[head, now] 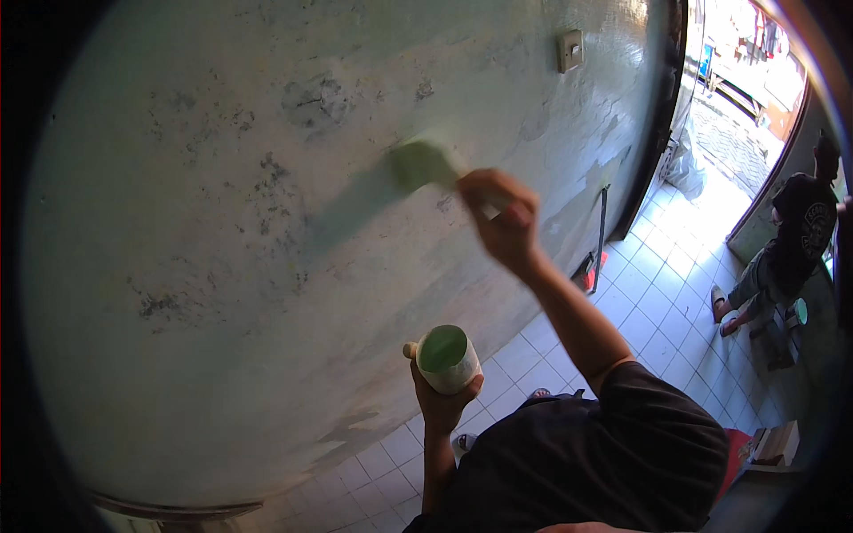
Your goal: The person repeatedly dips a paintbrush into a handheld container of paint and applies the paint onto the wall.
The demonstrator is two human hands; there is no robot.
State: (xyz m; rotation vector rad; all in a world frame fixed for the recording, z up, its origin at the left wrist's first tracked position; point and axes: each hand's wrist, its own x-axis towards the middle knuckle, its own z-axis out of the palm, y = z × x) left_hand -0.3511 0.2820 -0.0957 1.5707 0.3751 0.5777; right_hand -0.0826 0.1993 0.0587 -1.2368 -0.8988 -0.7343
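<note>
My right hand [503, 216] is raised before the wall and closed around the handle of a broad paint tool, perhaps a brush; motion blurs its green head [420, 165]. The head is at the stained plaster wall [220, 373], with a darker, wet-looking green band running down-left from it. Lower down, my left hand [445, 400] grips a whitish cup [460, 373] with green paint [443, 350] inside. A rounded knob or handle end sticks out at the cup's left side.
A light switch [571, 51] is on the wall. A long-handled dustpan [592, 270] leans below it. Another person [800, 226] stands at the right near a paint bucket [798, 313]. A plastic bag [685, 166] lies by the open doorway. White tiles [640, 300] cover the floor.
</note>
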